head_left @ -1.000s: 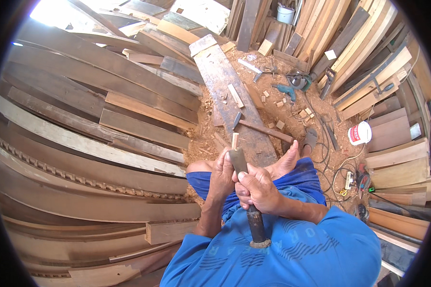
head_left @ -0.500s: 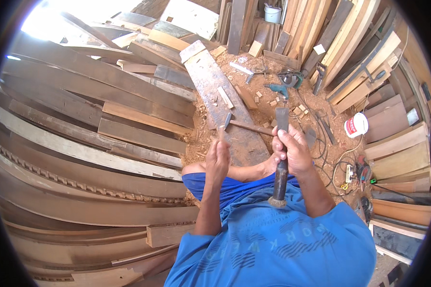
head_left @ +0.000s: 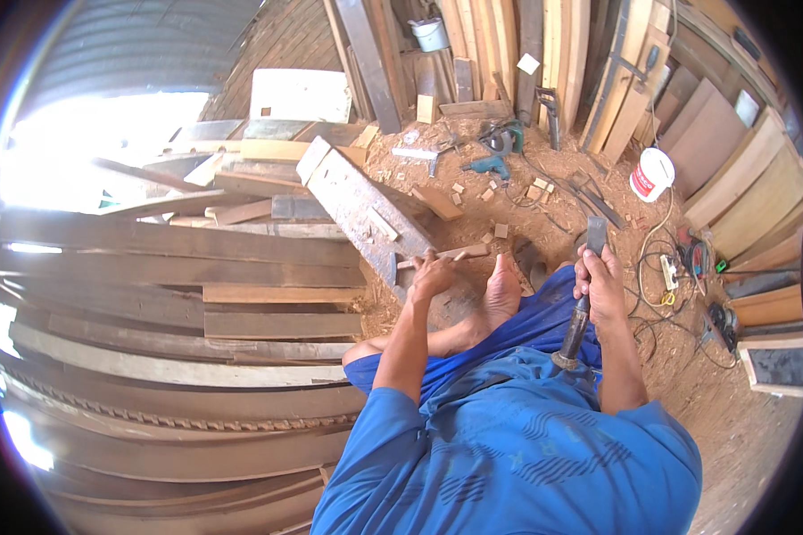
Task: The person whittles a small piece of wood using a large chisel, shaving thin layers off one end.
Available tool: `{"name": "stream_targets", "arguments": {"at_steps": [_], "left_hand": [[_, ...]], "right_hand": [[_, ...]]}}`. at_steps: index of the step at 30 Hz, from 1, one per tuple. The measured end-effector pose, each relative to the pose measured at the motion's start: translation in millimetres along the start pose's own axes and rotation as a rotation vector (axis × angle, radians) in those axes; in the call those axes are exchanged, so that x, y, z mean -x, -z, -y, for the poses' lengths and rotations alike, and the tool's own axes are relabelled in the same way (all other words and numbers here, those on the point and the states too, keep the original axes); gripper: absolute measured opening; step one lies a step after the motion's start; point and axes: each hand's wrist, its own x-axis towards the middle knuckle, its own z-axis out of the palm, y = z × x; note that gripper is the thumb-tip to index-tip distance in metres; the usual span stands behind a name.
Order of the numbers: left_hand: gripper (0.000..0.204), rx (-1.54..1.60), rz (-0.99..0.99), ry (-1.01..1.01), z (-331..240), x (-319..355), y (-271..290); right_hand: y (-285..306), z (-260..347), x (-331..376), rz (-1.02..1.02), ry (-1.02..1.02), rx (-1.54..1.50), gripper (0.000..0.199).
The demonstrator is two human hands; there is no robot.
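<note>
My right hand (head_left: 602,283) is closed around a chisel (head_left: 576,332). Its broad steel blade points up and away, and its dark handle slants down toward my lap, ending in a worn, frayed butt. My left hand (head_left: 432,276) is over a hammer (head_left: 475,251) at the long plank, fingers curled around the wooden handle near the head. The underside of that grip is hidden. A rust-stained plank (head_left: 348,192) extends away from my bare foot (head_left: 503,290), with a small pale strip of wood (head_left: 383,224) lying on it.
Stacked boards (head_left: 277,294) fill the left side. Upright planks (head_left: 482,53) lean at the back. Beyond my foot lie a green power tool (head_left: 486,167), a handsaw (head_left: 550,116) and wood offcuts (head_left: 437,202). A white bucket (head_left: 652,174) and tangled cables (head_left: 649,294) are at right.
My left hand has come down from holding up a small piece of wood to the hammer handle. The right hand has shifted right with the chisel. The view has turned.
</note>
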Motion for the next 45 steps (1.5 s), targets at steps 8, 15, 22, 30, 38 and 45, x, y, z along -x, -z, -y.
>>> {"name": "stream_targets", "arguments": {"at_steps": [8,15,22,30,38,45], "left_hand": [[0.027,-0.146,-0.165,0.039,72.8,5.1,-31.5],[0.031,1.031,-0.507,-0.002,-43.6,26.9,5.7],[0.025,1.019,-0.410,-0.229,-182.3,2.3,52.9],[0.026,1.317,-0.202,-0.423,-266.8,15.7,94.7],[0.029,1.178,-0.013,-0.631,-260.1,39.4,110.6],[0.029,1.278,0.309,-0.680,-209.0,62.5,79.3]], "right_hand": [[19.5,-0.9,-16.1,-0.011,-0.038,-0.069,0.013],[20.0,-6.4,-6.0,0.139,-0.083,-0.066,0.015],[40.9,20.1,18.4,0.003,0.014,-0.039,0.019],[67.7,17.0,40.8,-0.190,0.138,0.013,0.017],[37.2,46.5,71.7,-0.245,0.175,0.111,0.018],[-5.8,31.7,55.8,-0.387,0.431,0.491,0.021]]}}
